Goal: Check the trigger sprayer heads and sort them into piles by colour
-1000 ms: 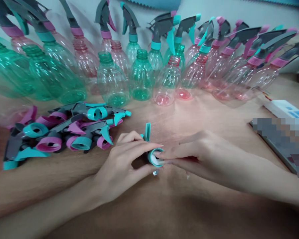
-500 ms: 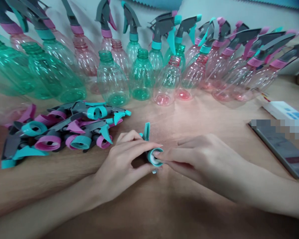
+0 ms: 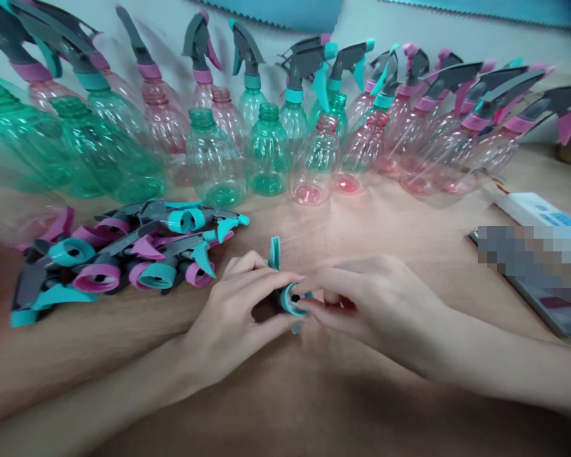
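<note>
My left hand (image 3: pixel 235 304) is wrapped round a grey trigger sprayer head (image 3: pixel 285 295) with a teal collar and teal lever, held low over the wooden table (image 3: pixel 314 393). My right hand (image 3: pixel 375 304) meets it from the right, thumb and fingers pinched at the open teal collar. What those fingertips grip inside the collar is too small to make out. A pile of loose sprayer heads (image 3: pixel 118 254), with teal and pink collars, lies just left of my left hand.
Several green bottles (image 3: pixel 214 162) and pink bottles (image 3: pixel 314 162) stand in rows across the back; some carry sprayer heads, others are uncapped. A flat device (image 3: pixel 547 298) and a white box (image 3: pixel 528 206) lie at the right edge.
My right hand's fingers have curled from lying stretched against the collar into a pinch at its opening. The left hand and sprayer head stay in place.
</note>
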`<state>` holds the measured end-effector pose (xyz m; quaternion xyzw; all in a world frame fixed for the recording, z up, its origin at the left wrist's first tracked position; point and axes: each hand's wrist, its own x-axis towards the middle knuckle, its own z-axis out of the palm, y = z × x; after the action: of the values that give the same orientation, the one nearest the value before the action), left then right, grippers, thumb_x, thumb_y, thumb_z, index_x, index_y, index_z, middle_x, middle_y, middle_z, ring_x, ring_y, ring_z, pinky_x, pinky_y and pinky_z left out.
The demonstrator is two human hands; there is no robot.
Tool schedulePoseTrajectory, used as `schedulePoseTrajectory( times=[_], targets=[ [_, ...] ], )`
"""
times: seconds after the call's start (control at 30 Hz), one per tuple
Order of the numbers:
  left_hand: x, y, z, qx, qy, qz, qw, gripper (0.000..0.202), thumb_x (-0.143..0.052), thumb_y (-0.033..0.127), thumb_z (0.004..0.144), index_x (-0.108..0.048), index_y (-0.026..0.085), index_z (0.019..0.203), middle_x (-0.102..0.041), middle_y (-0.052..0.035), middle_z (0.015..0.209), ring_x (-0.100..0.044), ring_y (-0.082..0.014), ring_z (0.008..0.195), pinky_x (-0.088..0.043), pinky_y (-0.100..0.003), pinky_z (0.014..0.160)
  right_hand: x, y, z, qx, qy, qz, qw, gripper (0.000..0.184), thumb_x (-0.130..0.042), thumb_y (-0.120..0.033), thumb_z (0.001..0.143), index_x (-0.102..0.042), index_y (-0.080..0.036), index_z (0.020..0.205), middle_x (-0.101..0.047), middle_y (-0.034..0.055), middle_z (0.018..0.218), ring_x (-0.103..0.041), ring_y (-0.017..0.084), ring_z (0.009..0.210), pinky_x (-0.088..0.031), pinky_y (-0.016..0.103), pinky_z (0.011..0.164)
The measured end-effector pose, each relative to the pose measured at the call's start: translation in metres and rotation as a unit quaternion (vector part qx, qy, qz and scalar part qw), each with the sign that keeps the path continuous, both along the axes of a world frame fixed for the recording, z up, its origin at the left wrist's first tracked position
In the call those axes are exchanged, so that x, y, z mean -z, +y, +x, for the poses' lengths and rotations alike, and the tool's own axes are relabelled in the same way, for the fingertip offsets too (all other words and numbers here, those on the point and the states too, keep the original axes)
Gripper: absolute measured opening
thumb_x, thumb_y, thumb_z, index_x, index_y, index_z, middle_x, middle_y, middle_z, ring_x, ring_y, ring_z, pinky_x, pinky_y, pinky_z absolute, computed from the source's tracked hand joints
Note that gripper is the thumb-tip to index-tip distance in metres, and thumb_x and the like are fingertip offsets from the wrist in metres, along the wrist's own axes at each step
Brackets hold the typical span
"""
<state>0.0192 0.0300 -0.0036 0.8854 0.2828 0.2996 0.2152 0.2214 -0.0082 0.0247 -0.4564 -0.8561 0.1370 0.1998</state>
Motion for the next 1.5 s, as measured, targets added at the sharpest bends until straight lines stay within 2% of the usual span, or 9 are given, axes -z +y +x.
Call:
schedulePoseTrajectory(
  times=[0.1, 0.23, 0.37, 0.63, 0.87, 1.07, 1.2, 1.33, 1.5],
  targets=[
    [0.0, 0.0, 0.001, -0.003, 0.001, 0.013, 1.0, 0.03, -0.07, 0.025, 0.079, -0.057, 0.022, 0.106, -0.067, 0.0018, 0.086, -0.051, -0.017, 0.079, -0.041, -0.03, 0.07, 0.002, 0.002, 0.0, 0.006, 0.02, -0.009, 1.0, 0.019, -0.051, -0.032, 0.091, -0.063, -0.019, 0.085, -0.059, -0.0023, 0.066, -0.051, 0.009, 0.057, -0.034, 0.023, 0.056],
    [-0.002, 0.0, 0.002, -0.01, -0.009, 0.029, 1.0, 0.023, -0.066, 0.026, 0.082, -0.058, 0.022, 0.103, -0.067, 0.0019, 0.081, -0.052, -0.0165, 0.077, -0.041, -0.03, 0.068, 0.001, 0.001, -0.008, 0.046, 0.051, 0.012, 0.998, 0.019, -0.056, -0.025, 0.085, -0.055, -0.017, 0.067, -0.049, -0.0056, 0.055, -0.04, 0.007, 0.047, -0.029, 0.023, 0.049],
    [-0.001, 0.0, 0.002, -0.021, -0.021, 0.038, 0.999, 0.022, -0.068, 0.026, 0.081, -0.059, 0.021, 0.101, -0.067, 0.0025, 0.08, -0.052, -0.0153, 0.075, -0.04, -0.03, 0.069, -0.002, 0.001, -0.009, 0.064, 0.052, -0.009, 0.997, 0.018, -0.058, -0.027, 0.084, -0.055, -0.018, 0.069, -0.049, -0.0066, 0.055, -0.04, 0.006, 0.047, -0.029, 0.022, 0.049],
    [-0.001, -0.001, 0.003, -0.023, -0.011, 0.033, 0.999, 0.025, -0.07, 0.026, 0.078, -0.062, 0.023, 0.102, -0.068, 0.0026, 0.076, -0.055, -0.0161, 0.074, -0.041, -0.031, 0.069, -0.013, 0.007, 0.009, -0.04, 0.008, -0.093, 0.995, 0.018, -0.051, -0.024, 0.089, -0.063, -0.017, 0.078, -0.059, -0.002, 0.062, -0.047, 0.007, 0.051, -0.031, 0.021, 0.05],
    [-0.003, -0.003, 0.001, -0.007, -0.015, 0.03, 0.999, 0.027, -0.07, 0.028, 0.079, -0.061, 0.022, 0.104, -0.067, 0.0009, 0.079, -0.056, -0.0163, 0.078, -0.043, -0.03, 0.07, -0.007, 0.0, 0.001, -0.041, -0.005, -0.025, 0.999, 0.023, -0.045, -0.025, 0.094, -0.063, -0.014, 0.085, -0.063, 0.0032, 0.071, -0.056, 0.012, 0.062, -0.037, 0.023, 0.056],
    [-0.002, -0.004, 0.0, 0.013, -0.01, 0.067, 0.998, 0.024, -0.063, 0.024, 0.085, -0.059, 0.021, 0.109, -0.069, 0.0004, 0.086, -0.054, -0.0158, 0.08, -0.041, -0.031, 0.07, -0.001, -0.008, -0.006, -0.088, 0.011, 0.045, 0.995, 0.028, -0.042, -0.01, 0.09, -0.058, -0.013, 0.067, -0.053, -0.0011, 0.057, -0.043, 0.009, 0.048, -0.027, 0.025, 0.045],
    [-0.003, -0.004, 0.003, -0.002, -0.025, 0.045, 0.999, 0.023, -0.067, 0.028, 0.082, -0.061, 0.021, 0.103, -0.068, 0.0006, 0.08, -0.055, -0.0166, 0.077, -0.042, -0.031, 0.068, -0.005, -0.003, -0.004, -0.035, -0.001, 0.045, 0.998, 0.019, -0.05, -0.023, 0.091, -0.063, -0.017, 0.079, -0.06, -0.0009, 0.064, -0.051, 0.01, 0.055, -0.032, 0.024, 0.051],
    [-0.001, -0.007, 0.006, -0.03, -0.036, 0.048, 0.998, 0.024, -0.07, 0.029, 0.079, -0.062, 0.02, 0.1, -0.068, 0.0003, 0.08, -0.054, -0.0167, 0.075, -0.044, -0.032, 0.069, -0.009, -0.005, -0.003, 0.041, -0.057, 0.095, 0.993, 0.024, -0.05, -0.031, 0.09, -0.06, -0.016, 0.074, -0.055, -0.0015, 0.055, -0.05, 0.011, 0.049, -0.027, 0.025, 0.047],
    [0.001, -0.016, 0.008, -0.025, -0.045, 0.051, 0.997, 0.03, -0.072, 0.025, 0.077, -0.061, 0.019, 0.104, -0.068, -0.0005, 0.082, -0.052, -0.0166, 0.076, -0.046, -0.031, 0.07, -0.014, -0.016, 0.0, 0.012, -0.084, 0.04, 0.996, 0.025, -0.044, -0.028, 0.092, -0.055, -0.016, 0.073, -0.054, -0.0007, 0.055, -0.042, 0.011, 0.045, -0.025, 0.025, 0.045]
  ],
)
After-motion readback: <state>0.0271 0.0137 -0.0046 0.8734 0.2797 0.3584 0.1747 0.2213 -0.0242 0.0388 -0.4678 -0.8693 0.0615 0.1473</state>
